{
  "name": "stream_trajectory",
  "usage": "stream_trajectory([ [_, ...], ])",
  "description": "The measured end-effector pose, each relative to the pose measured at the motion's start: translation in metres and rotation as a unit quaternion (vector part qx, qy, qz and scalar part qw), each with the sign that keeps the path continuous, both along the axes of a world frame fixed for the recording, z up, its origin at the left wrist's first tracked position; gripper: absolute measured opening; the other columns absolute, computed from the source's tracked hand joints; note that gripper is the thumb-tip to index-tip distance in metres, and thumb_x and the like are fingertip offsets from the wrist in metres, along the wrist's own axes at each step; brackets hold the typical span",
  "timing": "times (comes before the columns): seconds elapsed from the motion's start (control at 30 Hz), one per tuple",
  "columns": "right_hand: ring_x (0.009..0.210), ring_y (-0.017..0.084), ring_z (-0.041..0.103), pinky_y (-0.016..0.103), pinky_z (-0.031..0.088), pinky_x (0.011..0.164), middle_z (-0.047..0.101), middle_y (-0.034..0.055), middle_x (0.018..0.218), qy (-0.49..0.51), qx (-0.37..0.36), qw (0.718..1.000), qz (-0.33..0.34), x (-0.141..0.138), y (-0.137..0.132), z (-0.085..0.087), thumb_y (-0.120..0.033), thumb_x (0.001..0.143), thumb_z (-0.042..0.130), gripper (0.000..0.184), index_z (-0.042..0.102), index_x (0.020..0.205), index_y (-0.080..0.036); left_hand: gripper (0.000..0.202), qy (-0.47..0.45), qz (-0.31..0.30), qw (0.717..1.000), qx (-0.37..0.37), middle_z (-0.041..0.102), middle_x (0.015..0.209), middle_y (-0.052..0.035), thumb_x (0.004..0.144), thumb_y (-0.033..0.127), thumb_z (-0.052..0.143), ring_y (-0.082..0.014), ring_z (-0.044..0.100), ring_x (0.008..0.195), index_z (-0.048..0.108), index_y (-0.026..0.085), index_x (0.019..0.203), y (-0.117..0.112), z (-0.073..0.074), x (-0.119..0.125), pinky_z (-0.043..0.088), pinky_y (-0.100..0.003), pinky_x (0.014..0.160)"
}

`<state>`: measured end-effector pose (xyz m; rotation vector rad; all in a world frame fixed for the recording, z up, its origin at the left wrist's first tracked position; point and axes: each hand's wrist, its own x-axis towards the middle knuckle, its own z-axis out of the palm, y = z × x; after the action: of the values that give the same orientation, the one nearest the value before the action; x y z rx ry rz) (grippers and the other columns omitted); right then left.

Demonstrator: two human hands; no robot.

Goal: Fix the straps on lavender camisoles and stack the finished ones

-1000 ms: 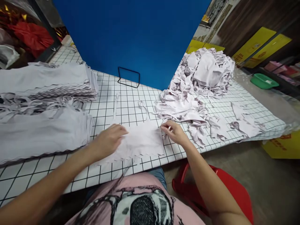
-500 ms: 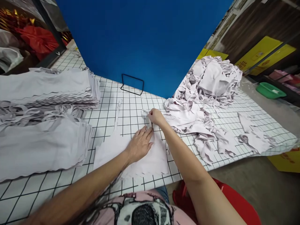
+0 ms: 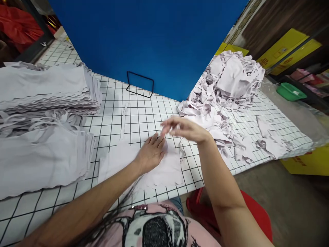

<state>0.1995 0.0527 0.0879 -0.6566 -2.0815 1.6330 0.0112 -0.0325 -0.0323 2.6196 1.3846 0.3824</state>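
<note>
One pale cloth (image 3: 171,171), long axis crosswise, lies beneath my flattened left hand (image 3: 150,154); my right hand (image 3: 186,129), loosely spread, hovers near its far edge.

The fabric (image 3: 169,168) is off-white, the tablecloth (image 3: 142,115) black-gridded white.

We see left hand (image 3: 150,156) flat on pale cloth piece (image 3: 171,168), right hand (image 3: 183,128) blurred just beside left. Cloth stacks (image 3: 38,156) left of both, crumpled pile (image 3: 235,80) right.

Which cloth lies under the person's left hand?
The flat middle piece; the rest sits in stacks at left or as crumpled scraps at right.
</note>
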Motion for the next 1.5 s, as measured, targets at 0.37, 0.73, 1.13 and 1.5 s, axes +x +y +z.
stream_trajectory([
  [0.37, 0.049, 0.007, 0.046, 0.021, 0.034, 0.043, 0.056, -0.0014, 0.064, -0.205, -0.145, 0.922, -0.294, 0.007, -0.021, -0.077, -0.05, 0.078, 0.071, 0.035, 0.06, 0.076, -0.017, 0.053, 0.034, 0.008, 0.999, 0.001, 0.04, 0.154, -0.0101, 0.101, 0.04, 0.034, -0.0326, 0.026, 0.146, 0.044, 0.013, 0.145, 0.0, 0.002, 0.001, 0.031, -0.048, 0.116],
  [0.73, 0.05, 0.009, 0.043, 0.024, 0.035, 0.05, 0.052, -0.002, 0.055, -0.265, -0.09, 0.901, -0.331, -0.017, -0.022, -0.078, -0.019, 0.078, 0.062, 0.017, 0.05, 0.065, -0.018, 0.052, 0.025, 0.002, 1.0, -0.017, 0.036, 0.156, -0.0098, 0.099, 0.037, 0.036, -0.0339, 0.025, 0.146, 0.04, 0.016, 0.147, 0.001, 0.005, 0.002, 0.028, -0.049, 0.115],
  [1.13, 0.052, 0.008, 0.045, 0.024, 0.032, 0.051, 0.066, -0.0014, 0.07, -0.107, -0.122, 0.942, -0.293, -0.001, -0.061, -0.049, -0.032, 0.087, 0.061, 0.015, 0.053, 0.09, -0.02, 0.057, 0.021, 0.004, 1.0, -0.021, 0.033, 0.158, -0.0108, 0.099, 0.035, 0.036, -0.0357, 0.023, 0.146, 0.033, 0.013, 0.151, 0.0, 0.005, 0.003, 0.026, -0.052, 0.115],
  [1.5, 0.089, 0.015, 0.065, 0.028, 0.043, 0.072, 0.073, 0.0052, 0.09, -0.056, -0.119, 0.963, -0.236, 0.045, -0.113, -0.013, -0.034, 0.093, 0.06, 0.03, 0.053, 0.119, -0.02, 0.056, 0.03, 0.014, 0.999, -0.019, 0.032, 0.159, -0.0088, 0.099, 0.034, 0.033, -0.0348, 0.024, 0.146, 0.037, 0.012, 0.15, 0.0, 0.003, 0.004, 0.026, -0.052, 0.115],
])
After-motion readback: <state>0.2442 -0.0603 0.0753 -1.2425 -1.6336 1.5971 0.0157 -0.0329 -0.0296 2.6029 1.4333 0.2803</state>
